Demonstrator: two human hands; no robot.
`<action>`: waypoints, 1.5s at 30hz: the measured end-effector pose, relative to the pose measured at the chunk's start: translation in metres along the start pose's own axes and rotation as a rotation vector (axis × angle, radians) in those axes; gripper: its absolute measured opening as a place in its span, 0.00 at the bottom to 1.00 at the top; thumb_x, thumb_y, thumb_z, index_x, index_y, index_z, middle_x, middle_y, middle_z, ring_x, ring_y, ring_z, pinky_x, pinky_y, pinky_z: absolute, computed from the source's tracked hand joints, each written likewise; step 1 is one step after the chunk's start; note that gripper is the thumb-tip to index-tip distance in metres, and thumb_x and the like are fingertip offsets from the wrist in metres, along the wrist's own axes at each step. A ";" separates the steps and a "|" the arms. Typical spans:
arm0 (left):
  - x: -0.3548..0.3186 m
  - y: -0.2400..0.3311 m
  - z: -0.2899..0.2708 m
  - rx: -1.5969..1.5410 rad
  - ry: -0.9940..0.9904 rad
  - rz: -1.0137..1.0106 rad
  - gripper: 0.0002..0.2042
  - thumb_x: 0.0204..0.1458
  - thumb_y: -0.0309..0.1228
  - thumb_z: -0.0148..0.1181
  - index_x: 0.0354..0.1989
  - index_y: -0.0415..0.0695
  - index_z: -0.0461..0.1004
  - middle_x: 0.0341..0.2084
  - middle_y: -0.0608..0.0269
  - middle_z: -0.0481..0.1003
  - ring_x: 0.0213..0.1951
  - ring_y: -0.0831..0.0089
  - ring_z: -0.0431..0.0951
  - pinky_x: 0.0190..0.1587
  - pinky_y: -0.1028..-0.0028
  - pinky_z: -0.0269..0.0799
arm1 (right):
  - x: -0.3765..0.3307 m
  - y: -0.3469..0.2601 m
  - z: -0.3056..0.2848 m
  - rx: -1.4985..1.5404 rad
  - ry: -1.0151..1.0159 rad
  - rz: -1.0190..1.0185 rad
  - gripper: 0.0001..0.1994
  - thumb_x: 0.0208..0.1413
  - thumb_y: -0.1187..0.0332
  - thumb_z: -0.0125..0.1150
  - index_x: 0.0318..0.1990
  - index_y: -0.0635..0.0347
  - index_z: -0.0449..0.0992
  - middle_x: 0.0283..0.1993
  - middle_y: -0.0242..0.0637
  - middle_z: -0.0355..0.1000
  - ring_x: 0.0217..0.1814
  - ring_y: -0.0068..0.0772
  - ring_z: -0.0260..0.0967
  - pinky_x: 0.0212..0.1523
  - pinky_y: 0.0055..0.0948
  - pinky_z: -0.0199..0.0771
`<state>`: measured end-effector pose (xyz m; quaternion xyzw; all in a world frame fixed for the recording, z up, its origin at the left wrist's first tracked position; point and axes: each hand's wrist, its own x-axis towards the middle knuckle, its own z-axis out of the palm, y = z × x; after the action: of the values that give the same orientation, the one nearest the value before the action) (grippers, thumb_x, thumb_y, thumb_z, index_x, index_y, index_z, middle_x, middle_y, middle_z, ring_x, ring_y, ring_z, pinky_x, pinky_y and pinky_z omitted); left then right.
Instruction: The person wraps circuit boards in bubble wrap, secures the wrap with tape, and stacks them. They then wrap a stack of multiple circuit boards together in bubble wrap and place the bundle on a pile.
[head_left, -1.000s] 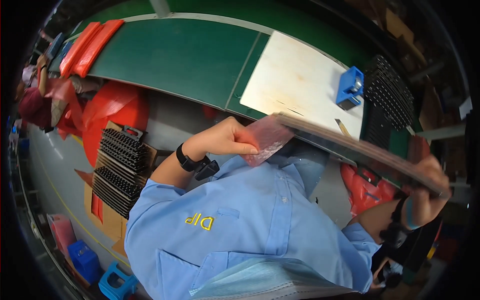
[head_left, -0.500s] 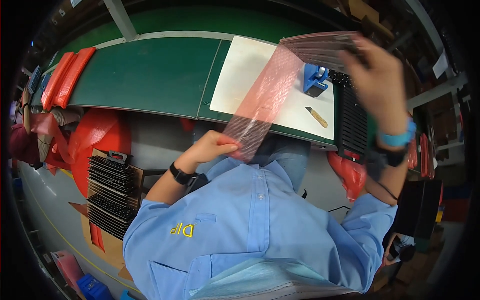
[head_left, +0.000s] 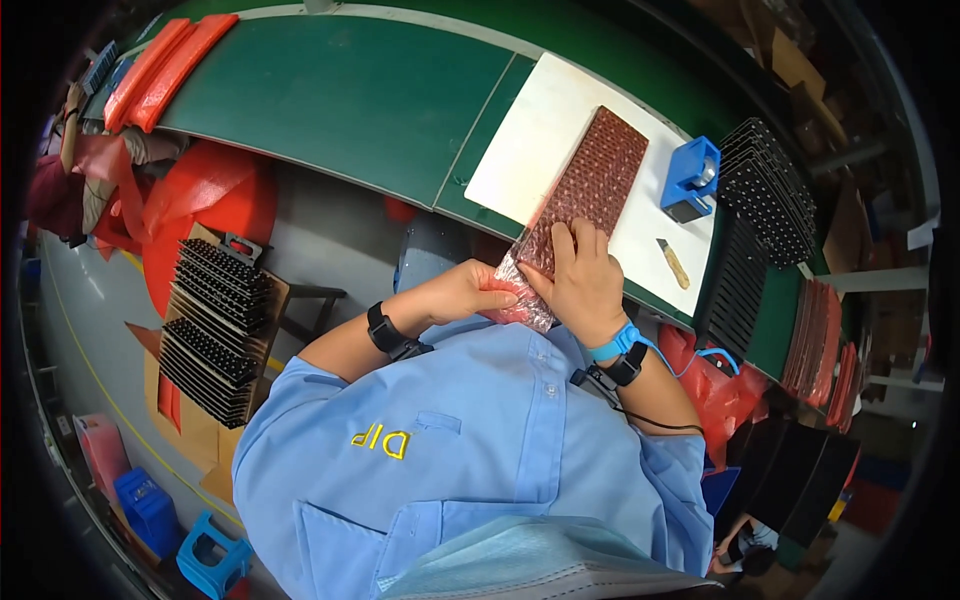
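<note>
A long flat piece in pink bubble wrap [head_left: 598, 165] slants over a white board [head_left: 530, 110], its near end jutting past the table edge toward me. At that end, my left hand [head_left: 470, 292] pinches a loose, crumpled bit of the wrap between thumb and fingers. My right hand [head_left: 580, 275] lies over the near part, its fingers curled on top and its thumb pressed beside the left fingers. What the wrap holds cannot be made out. To the right on the board are a blue tape dispenser [head_left: 690, 180] and a craft knife [head_left: 674, 265] with a wooden-looking handle.
A black slotted rack [head_left: 765, 190] with dark perforated boards stands right of the white board. Red wrapped packs [head_left: 170, 75] lie at the far left of the green table [head_left: 350, 100]. Lower left are another loaded rack [head_left: 215, 330] and a blue stool [head_left: 212, 555]. Another person sits far left.
My right hand has come down from the upper right and folded the raised wrap over, so it lies as one layered strip. My left hand has moved slightly right, still gripping the near end.
</note>
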<state>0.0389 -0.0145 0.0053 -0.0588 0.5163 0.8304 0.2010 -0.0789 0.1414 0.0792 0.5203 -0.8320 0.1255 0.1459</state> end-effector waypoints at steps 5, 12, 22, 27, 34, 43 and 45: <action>0.011 -0.002 -0.003 -0.089 0.050 0.143 0.11 0.60 0.27 0.53 0.48 0.37 0.75 0.39 0.65 0.78 0.39 0.81 0.76 0.45 0.78 0.73 | 0.001 -0.002 0.003 0.051 -0.040 0.043 0.30 0.40 0.54 0.70 0.48 0.62 0.68 0.45 0.43 0.64 0.44 0.45 0.65 0.33 0.35 0.73; 0.015 0.003 -0.003 0.019 0.032 0.121 0.10 0.61 0.29 0.53 0.45 0.37 0.76 0.37 0.67 0.78 0.37 0.83 0.75 0.43 0.78 0.73 | 0.004 -0.004 -0.002 0.105 -0.127 0.141 0.29 0.40 0.56 0.70 0.49 0.61 0.68 0.47 0.44 0.64 0.45 0.45 0.65 0.35 0.35 0.73; 0.019 0.014 0.011 -0.121 0.234 0.160 0.13 0.62 0.31 0.51 0.44 0.33 0.75 0.37 0.61 0.78 0.37 0.79 0.77 0.41 0.78 0.74 | -0.027 0.079 -0.132 0.461 0.024 0.476 0.06 0.50 0.72 0.64 0.32 0.65 0.77 0.28 0.39 0.73 0.26 0.26 0.68 0.29 0.23 0.68; 0.014 0.015 0.005 -0.177 0.268 0.169 0.12 0.62 0.31 0.51 0.42 0.33 0.75 0.35 0.58 0.79 0.35 0.76 0.79 0.40 0.75 0.76 | -0.029 0.208 -0.160 0.064 0.249 0.655 0.06 0.52 0.73 0.63 0.35 0.67 0.77 0.29 0.39 0.75 0.25 0.24 0.68 0.29 0.21 0.68; 0.008 0.017 0.006 -0.192 0.352 0.184 0.12 0.62 0.31 0.51 0.41 0.34 0.75 0.34 0.58 0.79 0.32 0.76 0.79 0.38 0.76 0.76 | -0.017 0.344 -0.114 -0.077 0.250 0.552 0.10 0.50 0.73 0.64 0.40 0.65 0.76 0.38 0.42 0.76 0.34 0.35 0.72 0.37 0.32 0.72; 0.003 0.020 0.002 -0.121 0.344 0.113 0.11 0.62 0.30 0.52 0.40 0.33 0.75 0.32 0.60 0.79 0.32 0.78 0.78 0.37 0.78 0.75 | -0.005 0.264 -0.193 -0.121 0.406 0.311 0.05 0.54 0.72 0.63 0.37 0.62 0.75 0.27 0.34 0.71 0.27 0.22 0.67 0.31 0.23 0.69; 0.003 0.017 0.002 -0.132 0.377 0.120 0.11 0.62 0.30 0.52 0.40 0.33 0.75 0.33 0.60 0.79 0.32 0.78 0.78 0.38 0.78 0.75 | -0.001 0.224 -0.204 0.107 0.501 0.391 0.06 0.59 0.72 0.59 0.41 0.62 0.73 0.26 0.28 0.70 0.23 0.13 0.61 0.25 0.16 0.62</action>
<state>0.0293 -0.0181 0.0196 -0.1951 0.4919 0.8472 0.0467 -0.2581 0.3117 0.2544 0.3103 -0.8466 0.3191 0.2918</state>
